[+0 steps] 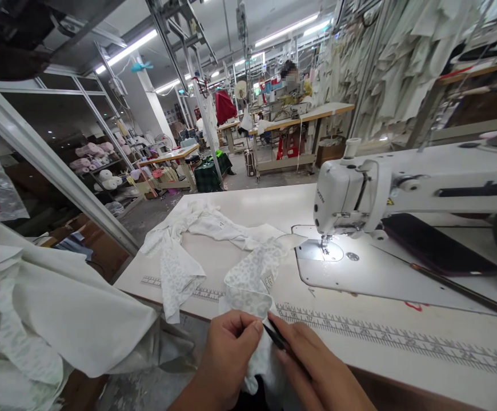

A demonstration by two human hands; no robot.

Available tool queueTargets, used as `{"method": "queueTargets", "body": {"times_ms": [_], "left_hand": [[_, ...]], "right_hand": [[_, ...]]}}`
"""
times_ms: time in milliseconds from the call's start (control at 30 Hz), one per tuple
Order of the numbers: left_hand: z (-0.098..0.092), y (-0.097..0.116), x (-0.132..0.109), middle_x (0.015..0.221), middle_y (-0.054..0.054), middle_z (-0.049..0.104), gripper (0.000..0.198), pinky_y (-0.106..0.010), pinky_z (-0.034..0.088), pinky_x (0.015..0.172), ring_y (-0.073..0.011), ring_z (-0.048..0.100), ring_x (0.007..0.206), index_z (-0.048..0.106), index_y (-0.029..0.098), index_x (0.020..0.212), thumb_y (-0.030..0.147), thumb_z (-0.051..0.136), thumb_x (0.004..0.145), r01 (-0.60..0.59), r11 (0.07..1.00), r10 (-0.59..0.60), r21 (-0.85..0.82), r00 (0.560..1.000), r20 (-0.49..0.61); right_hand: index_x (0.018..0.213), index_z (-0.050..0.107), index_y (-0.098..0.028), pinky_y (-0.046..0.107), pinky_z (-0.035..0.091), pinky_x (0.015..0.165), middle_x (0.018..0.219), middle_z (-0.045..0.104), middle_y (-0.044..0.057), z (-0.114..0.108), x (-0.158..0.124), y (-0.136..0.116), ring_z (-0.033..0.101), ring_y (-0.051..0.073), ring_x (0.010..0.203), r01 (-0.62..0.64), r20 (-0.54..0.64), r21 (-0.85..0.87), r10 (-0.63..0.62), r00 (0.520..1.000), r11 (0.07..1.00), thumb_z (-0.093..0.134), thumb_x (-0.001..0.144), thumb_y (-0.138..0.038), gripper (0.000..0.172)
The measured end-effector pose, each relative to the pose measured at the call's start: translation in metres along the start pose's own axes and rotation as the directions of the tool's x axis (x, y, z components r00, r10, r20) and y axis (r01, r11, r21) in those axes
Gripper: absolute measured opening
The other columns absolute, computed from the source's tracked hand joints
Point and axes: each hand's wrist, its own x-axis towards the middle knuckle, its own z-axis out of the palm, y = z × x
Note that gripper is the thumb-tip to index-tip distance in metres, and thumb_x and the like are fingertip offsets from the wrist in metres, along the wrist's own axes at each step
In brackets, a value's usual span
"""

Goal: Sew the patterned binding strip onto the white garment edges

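Head view, looking down over the front edge of the sewing table point(248, 208): the left hand point(230, 355) is closed in a pinch, thumb and fingers gripping a fold of white patterned fabric point(248, 291) right at that edge. The right hand point(319, 368) is curled around a slim black pointed tool point(277, 338), too hidden to name exactly. Its tip sits at the cloth, just beside the left hand's fingertips, and the two hands are close together with little room between them.

From the pinch, the fabric runs up onto the white tabletop in a loose, twisted length, while its lower part hangs over the front edge below the hands. One corner lies just beside the lit needle plate point(319, 250), under the needle of the sewing machine head point(351, 194). That machine stands to the right, well apart from the hands, and the tabletop stretches past it to the far edge.

A measuring scale point(385, 337) follows the front edge rightward from the right hand, and a shorter scale point(184, 285) lies left of the fabric. Past the table's left corner, off the table, a heap of white cloth point(47, 308) sits near the left wrist, leaving only a narrow gap.
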Motion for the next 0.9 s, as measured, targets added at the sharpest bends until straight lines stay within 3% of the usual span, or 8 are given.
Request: {"method": "queueTargets", "body": {"times_ms": [200,367,533,733,900], "left_hand": [[0.001,-0.002,0.001,0.061,-0.001,0.060,0.031,-0.020,0.037,0.053,-0.0089,0.048,0.055,0.068,0.011,0.070,0.041,0.077,0.070,0.039,0.999,-0.039,-0.037,0.999,0.006],[0.003,0.001,-0.001,0.061,-0.002,0.061,0.033,-0.021,0.038,0.054,-0.0101,0.050,0.055,0.068,0.011,0.070,0.043,0.078,0.069,0.055,0.997,-0.054,-0.053,0.998,0.026],[0.000,0.002,-0.003,0.065,-0.003,0.062,0.032,-0.021,0.037,0.055,-0.0101,0.050,0.058,0.071,0.011,0.074,0.042,0.075,0.073,0.047,0.999,-0.046,-0.014,0.997,0.055],[-0.002,0.002,-0.003,0.069,-0.004,0.065,0.028,-0.022,0.039,0.059,-0.0115,0.052,0.061,0.073,0.011,0.078,0.039,0.074,0.075,0.049,0.999,-0.047,-0.016,0.995,0.087],[0.000,0.004,-0.002,0.068,-0.004,0.066,0.028,-0.024,0.041,0.062,-0.0141,0.055,0.064,0.074,0.011,0.082,0.038,0.074,0.075,0.053,0.998,-0.050,-0.022,0.993,0.103]], "right_hand": [[0.144,0.037,-0.029,0.031,0.059,0.078,0.106,0.065,0.008,0.003,-0.001,0.005,0.068,0.021,0.091,0.007,0.020,-0.020,-0.006,1.000,1.000,0.041,0.094,-0.016,0.051],[0.149,0.024,-0.031,0.028,0.059,0.074,0.105,0.065,0.007,0.015,-0.006,0.026,0.069,0.017,0.085,0.116,0.065,-0.060,-0.112,0.992,0.991,0.038,0.090,-0.006,0.066],[0.151,0.017,-0.035,0.030,0.059,0.074,0.110,0.066,0.006,0.009,-0.005,0.027,0.069,0.017,0.083,0.122,0.123,-0.111,-0.108,0.987,0.986,0.037,0.084,-0.002,0.078],[0.147,0.032,-0.033,0.032,0.059,0.077,0.111,0.067,0.006,-0.002,-0.004,0.018,0.069,0.019,0.088,0.081,0.133,-0.056,-0.073,0.988,0.995,0.039,0.089,-0.008,0.064],[0.146,0.036,-0.028,0.031,0.058,0.081,0.111,0.066,0.008,0.000,-0.005,0.016,0.068,0.018,0.093,0.031,0.089,-0.027,-0.028,0.996,0.999,0.039,0.092,-0.009,0.057]]}}
